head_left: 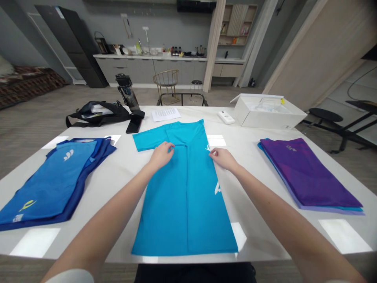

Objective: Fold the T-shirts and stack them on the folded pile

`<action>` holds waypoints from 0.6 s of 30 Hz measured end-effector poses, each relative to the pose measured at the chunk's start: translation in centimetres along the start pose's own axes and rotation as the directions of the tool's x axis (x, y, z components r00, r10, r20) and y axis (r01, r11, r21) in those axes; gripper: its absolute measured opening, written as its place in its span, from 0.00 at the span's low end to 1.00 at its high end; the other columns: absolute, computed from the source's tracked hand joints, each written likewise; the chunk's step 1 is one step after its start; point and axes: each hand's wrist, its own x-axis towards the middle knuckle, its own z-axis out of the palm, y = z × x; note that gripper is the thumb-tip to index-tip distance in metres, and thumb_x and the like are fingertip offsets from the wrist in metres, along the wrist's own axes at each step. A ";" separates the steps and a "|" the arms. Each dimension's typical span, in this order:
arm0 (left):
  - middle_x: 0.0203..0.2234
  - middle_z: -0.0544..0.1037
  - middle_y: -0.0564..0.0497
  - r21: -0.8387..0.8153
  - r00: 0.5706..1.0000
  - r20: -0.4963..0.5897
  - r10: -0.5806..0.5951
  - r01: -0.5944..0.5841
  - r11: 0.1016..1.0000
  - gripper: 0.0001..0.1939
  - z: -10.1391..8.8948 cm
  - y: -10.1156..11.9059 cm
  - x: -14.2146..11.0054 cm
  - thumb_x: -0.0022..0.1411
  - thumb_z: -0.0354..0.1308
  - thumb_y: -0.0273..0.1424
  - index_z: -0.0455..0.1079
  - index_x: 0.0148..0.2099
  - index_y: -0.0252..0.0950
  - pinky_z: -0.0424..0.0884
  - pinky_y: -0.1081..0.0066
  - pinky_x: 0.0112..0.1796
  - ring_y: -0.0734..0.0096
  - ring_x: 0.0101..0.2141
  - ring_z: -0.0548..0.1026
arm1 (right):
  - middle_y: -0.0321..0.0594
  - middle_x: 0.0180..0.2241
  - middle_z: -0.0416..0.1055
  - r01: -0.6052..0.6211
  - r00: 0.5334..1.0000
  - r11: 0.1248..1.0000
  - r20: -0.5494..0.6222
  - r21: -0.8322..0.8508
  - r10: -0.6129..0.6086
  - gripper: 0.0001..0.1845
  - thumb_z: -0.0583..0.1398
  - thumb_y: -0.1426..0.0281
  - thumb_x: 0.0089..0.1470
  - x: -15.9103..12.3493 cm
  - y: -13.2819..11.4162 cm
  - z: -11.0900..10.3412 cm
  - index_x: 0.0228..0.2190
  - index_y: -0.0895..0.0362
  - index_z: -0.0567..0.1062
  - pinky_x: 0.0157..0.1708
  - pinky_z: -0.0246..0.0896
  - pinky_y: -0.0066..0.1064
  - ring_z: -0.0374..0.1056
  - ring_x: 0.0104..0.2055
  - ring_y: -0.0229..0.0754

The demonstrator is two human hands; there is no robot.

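A turquoise T-shirt (173, 200) lies on the white table (123, 177) in front of me. Its right side is folded over toward the middle, while the left sleeve stays spread out. My left hand (161, 154) is over the shirt below that sleeve, with fingers loosely curled, a gap beside the thumb and no cloth visible between them. At the shirt's right edge, my right hand (222, 158) pinches the folded cloth between thumb and fingertips, close to a small white print. Another white print shows lower along the same edge.
Folded blue shirts (55, 177) are stacked at left, and a folded purple shirt (306, 173) tops a pile at right. Farther back are a black bag (98, 114), bottle (127, 92), phone (134, 124), paper sheet (165, 114), white device (226, 117) and white box (268, 116).
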 end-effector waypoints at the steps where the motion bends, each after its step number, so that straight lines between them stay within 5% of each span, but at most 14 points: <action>1: 0.48 0.78 0.42 0.047 0.999 -0.005 -0.046 0.046 0.998 0.16 0.3 -0.7 2.2 0.68 0.51 0.32 0.76 0.53 0.38 0.69 0.58 0.52 0.55 0.50 0.75 | 0.43 0.35 0.80 -0.054 0.998 0.999 -0.028 0.009 0.054 0.13 0.61 0.61 0.61 2.7 0.2 0.3 0.41 0.54 0.82 0.38 0.62 0.32 0.74 0.39 0.46; 9: 0.60 0.71 0.34 0.227 0.963 -0.043 -0.266 0.269 0.936 0.23 2.4 -5.0 14.6 0.72 0.46 0.36 0.65 0.64 0.36 0.61 0.45 0.57 0.43 0.60 0.66 | 0.53 0.49 0.79 -0.244 0.960 0.965 -0.119 0.093 0.254 0.21 0.55 0.61 0.66 18.6 1.4 2.0 0.48 0.60 0.81 0.48 0.63 0.34 0.74 0.51 0.50; 13: 0.58 0.73 0.34 0.283 0.964 -0.047 -0.262 0.264 0.922 0.22 3.5 -6.4 16.9 0.72 0.49 0.40 0.68 0.61 0.34 0.61 0.44 0.56 0.40 0.59 0.67 | 0.55 0.49 0.79 -0.298 0.944 0.950 -0.118 0.094 0.308 0.26 0.55 0.52 0.65 22.4 1.3 2.7 0.45 0.60 0.81 0.48 0.63 0.36 0.74 0.51 0.53; 18: 0.52 0.78 0.42 0.216 0.965 -0.061 -0.255 0.262 0.941 0.14 3.8 -7.7 17.3 0.72 0.50 0.37 0.73 0.53 0.41 0.62 0.50 0.55 0.48 0.56 0.71 | 0.48 0.44 0.80 -0.335 0.939 0.942 -0.077 0.007 0.335 0.20 0.60 0.52 0.61 23.7 1.2 3.0 0.39 0.54 0.80 0.48 0.64 0.39 0.74 0.50 0.53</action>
